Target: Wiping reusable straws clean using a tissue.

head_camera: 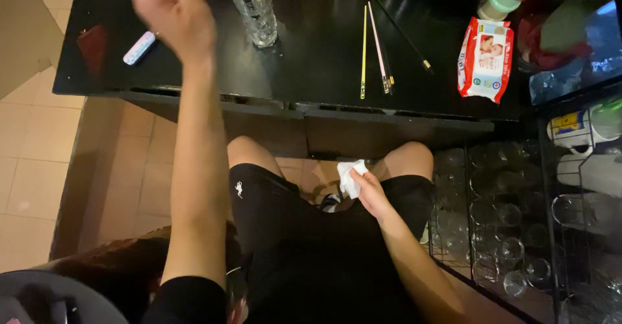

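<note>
My right hand (pixel 370 193) rests over my lap and grips a crumpled white tissue (pixel 350 176). My left hand (pixel 172 10) is raised above the black table (pixel 311 58), blurred, fingers loosely spread with nothing visible in it. It is close to a clear glass tumbler (pixel 258 13) that holds several chopsticks. More chopsticks (pixel 379 45), yellow, pink and black, lie loose on the table to the right of the glass.
A red and white wet-wipe pack (pixel 484 58) lies at the table's right. A small pale blue and pink case (pixel 139 47) lies at the left. Bottles line the far edge. A wire rack (pixel 518 233) full of clear glasses stands at my right. Tiled floor on the left.
</note>
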